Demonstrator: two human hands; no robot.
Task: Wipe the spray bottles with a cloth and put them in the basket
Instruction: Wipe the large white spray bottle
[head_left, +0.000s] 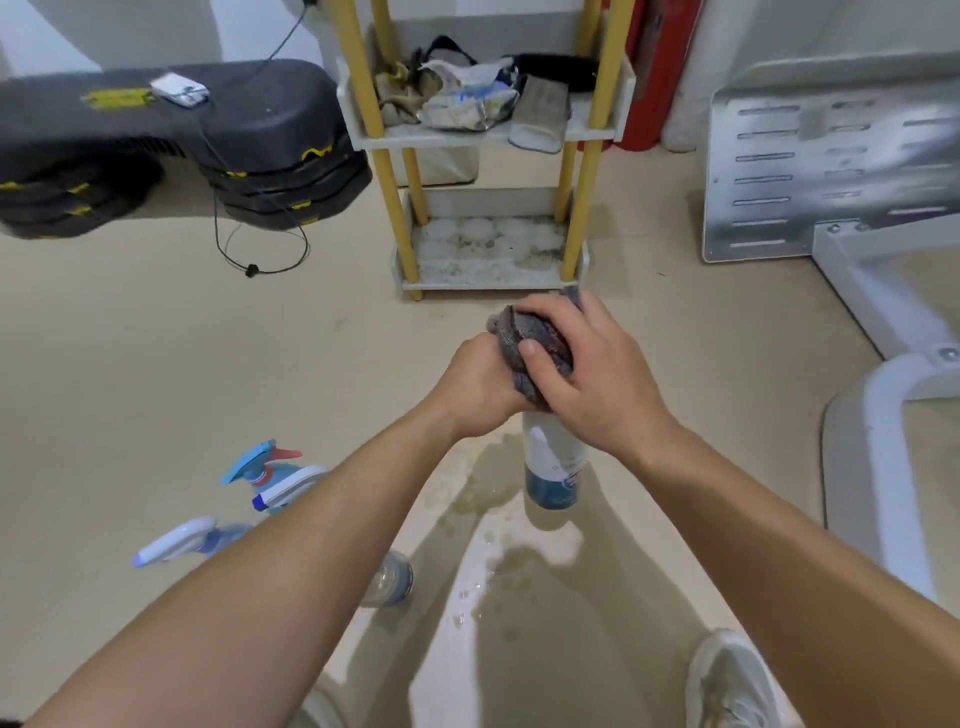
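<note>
Left hand (483, 387) and right hand (602, 379) clamp the cloth (537, 340) over the upright spray bottle (553, 467).

Bare forearms forward, left hand (480, 387) and right hand (602, 379) close together, fingers (543, 313) curled round a cloth (545, 344).

Perhaps a gym storeroom: stacked step platforms (270, 130)

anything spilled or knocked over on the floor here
Yes. A wet puddle and droplets spread over the floor in front of the upright spray bottle, whose top the left hand and right hand grip through a cloth. Further left, a white-trigger spray bottle appears to lie on its side.
</note>
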